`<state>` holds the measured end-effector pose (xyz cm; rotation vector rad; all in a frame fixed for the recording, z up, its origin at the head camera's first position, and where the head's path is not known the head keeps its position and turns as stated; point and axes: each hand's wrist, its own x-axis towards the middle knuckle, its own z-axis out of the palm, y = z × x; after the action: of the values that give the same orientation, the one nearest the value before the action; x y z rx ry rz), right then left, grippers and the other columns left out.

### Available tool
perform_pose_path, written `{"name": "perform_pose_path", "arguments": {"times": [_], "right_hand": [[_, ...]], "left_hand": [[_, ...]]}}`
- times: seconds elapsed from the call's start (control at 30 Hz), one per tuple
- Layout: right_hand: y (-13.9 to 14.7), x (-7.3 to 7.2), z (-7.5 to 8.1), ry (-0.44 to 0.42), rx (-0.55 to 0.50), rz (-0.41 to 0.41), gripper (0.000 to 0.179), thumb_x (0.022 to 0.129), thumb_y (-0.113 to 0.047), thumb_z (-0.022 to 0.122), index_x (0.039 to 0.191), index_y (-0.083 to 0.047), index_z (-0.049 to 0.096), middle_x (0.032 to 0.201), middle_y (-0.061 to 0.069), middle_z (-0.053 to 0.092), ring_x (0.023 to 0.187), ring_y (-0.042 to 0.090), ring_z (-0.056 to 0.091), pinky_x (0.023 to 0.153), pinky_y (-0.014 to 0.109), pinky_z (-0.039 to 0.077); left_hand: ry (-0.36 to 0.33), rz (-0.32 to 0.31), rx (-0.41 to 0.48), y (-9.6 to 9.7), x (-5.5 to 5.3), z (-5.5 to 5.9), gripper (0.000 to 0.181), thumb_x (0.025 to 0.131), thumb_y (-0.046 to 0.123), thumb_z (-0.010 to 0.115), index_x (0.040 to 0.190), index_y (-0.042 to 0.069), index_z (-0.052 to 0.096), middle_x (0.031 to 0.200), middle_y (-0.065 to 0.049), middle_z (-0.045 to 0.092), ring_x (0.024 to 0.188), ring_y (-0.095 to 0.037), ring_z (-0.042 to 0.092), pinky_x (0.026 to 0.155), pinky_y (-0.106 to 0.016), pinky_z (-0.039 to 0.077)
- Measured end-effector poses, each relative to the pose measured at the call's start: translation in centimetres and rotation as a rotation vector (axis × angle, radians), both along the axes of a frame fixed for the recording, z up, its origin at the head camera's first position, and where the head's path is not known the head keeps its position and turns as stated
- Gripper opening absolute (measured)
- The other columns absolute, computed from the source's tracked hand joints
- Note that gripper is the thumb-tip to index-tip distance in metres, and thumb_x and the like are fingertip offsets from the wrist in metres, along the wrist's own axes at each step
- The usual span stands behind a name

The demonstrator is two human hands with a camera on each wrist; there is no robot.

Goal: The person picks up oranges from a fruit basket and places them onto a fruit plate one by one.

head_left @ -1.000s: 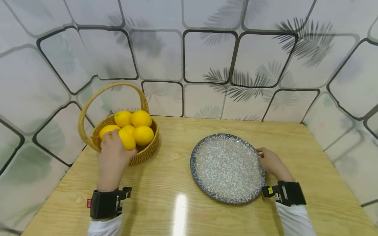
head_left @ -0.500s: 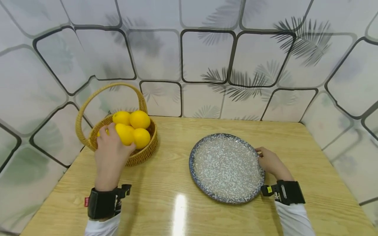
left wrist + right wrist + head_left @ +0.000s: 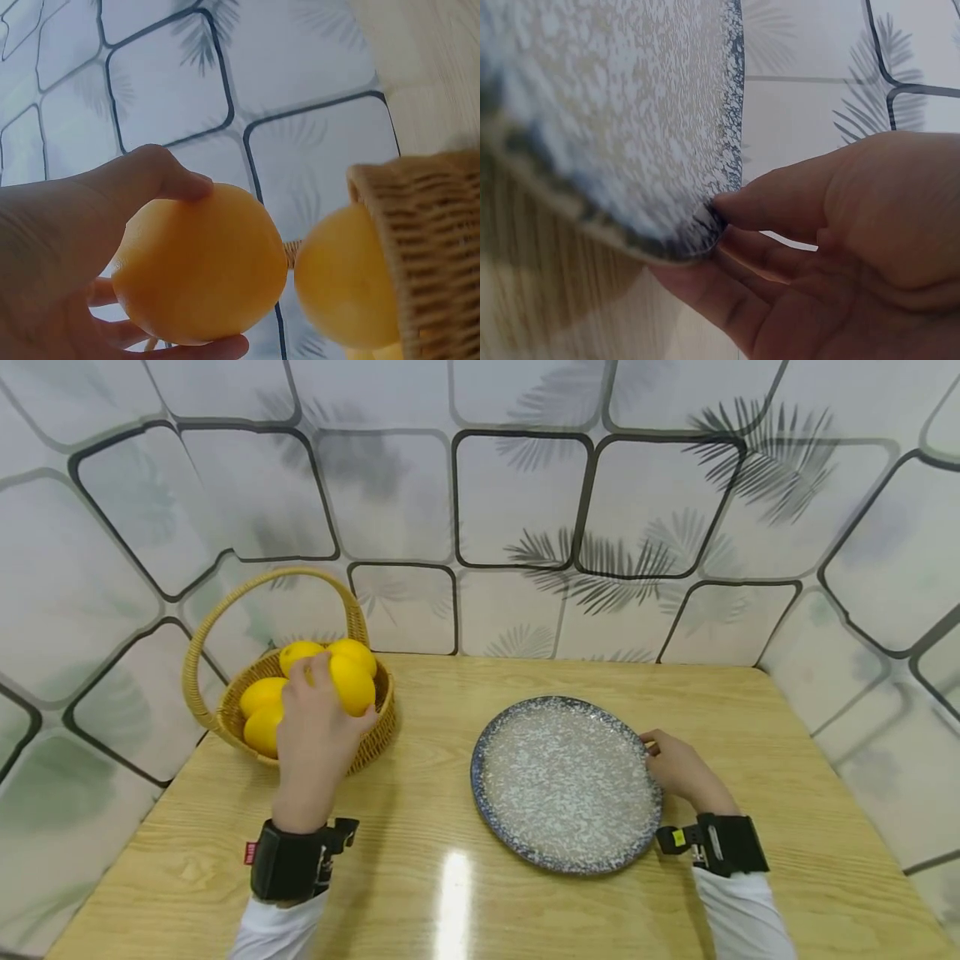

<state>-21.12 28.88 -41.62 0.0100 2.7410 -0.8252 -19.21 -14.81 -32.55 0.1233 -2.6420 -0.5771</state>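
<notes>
My left hand [image 3: 315, 727] grips a round yellow-orange fruit, an orange [image 3: 352, 683], above the right part of the wicker basket [image 3: 375, 747]. In the left wrist view my thumb lies along one side of the orange [image 3: 206, 266], with fingers curled round the other side. Another orange [image 3: 346, 281] shows close by at the basket's rim [image 3: 420, 225]. Several more oranges [image 3: 262, 696] lie in the basket, partly hidden by my hand. With my right hand [image 3: 682, 768] I pinch the right rim of a speckled grey plate [image 3: 566, 785], thumb on top and fingers below in the right wrist view.
The basket's tall arched handle [image 3: 266, 578] rises over the fruit at the left. Everything stands on a light wooden table [image 3: 420, 827], whose back edge meets a patterned wall covering [image 3: 517, 493]. Bare tabletop lies between basket and plate.
My left hand has moved right and lifted the orange from the left side of the basket, uncovering oranges there. My right hand keeps its place on the plate's rim.
</notes>
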Motion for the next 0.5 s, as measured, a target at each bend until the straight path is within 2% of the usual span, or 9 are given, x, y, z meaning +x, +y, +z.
{"name": "perform_pose_path", "arguments": {"times": [0.17,0.3,0.5], "right_hand": [[-0.6,0.1,0.1,0.029,-0.006,0.031,0.046,0.096,-0.004,0.039,0.139,0.012,0.040,0.125,0.040,0.053,0.104,0.042,0.055,0.078,0.048,0.051],[-1.2,0.2,-0.1,0.042,-0.019,0.043,0.045,0.096,-0.004,0.040,0.138,0.012,0.041,0.124,0.039,0.054,0.104,0.042,0.056,0.077,0.047,0.052],[-1.5,0.2,-0.2,0.033,-0.015,0.044,0.045,0.097,-0.006,0.041,0.139,0.011,0.041,0.124,0.038,0.055,0.104,0.042,0.056,0.078,0.048,0.052]], "left_hand": [[0.019,-0.063,-0.017,1.9,-0.7,-0.6,0.084,0.072,0.030,0.077,0.141,0.001,0.038,0.139,-0.030,0.041,0.109,-0.048,0.050,0.064,-0.063,0.057],[0.019,-0.145,-0.013,3.9,-1.4,-1.7,0.082,0.071,0.031,0.077,0.139,0.002,0.041,0.135,-0.028,0.044,0.106,-0.044,0.053,0.063,-0.058,0.060],[-0.068,-0.270,0.027,7.4,-3.1,-3.3,0.082,0.069,0.033,0.076,0.138,0.004,0.043,0.132,-0.025,0.049,0.103,-0.037,0.056,0.072,-0.052,0.060]]}}
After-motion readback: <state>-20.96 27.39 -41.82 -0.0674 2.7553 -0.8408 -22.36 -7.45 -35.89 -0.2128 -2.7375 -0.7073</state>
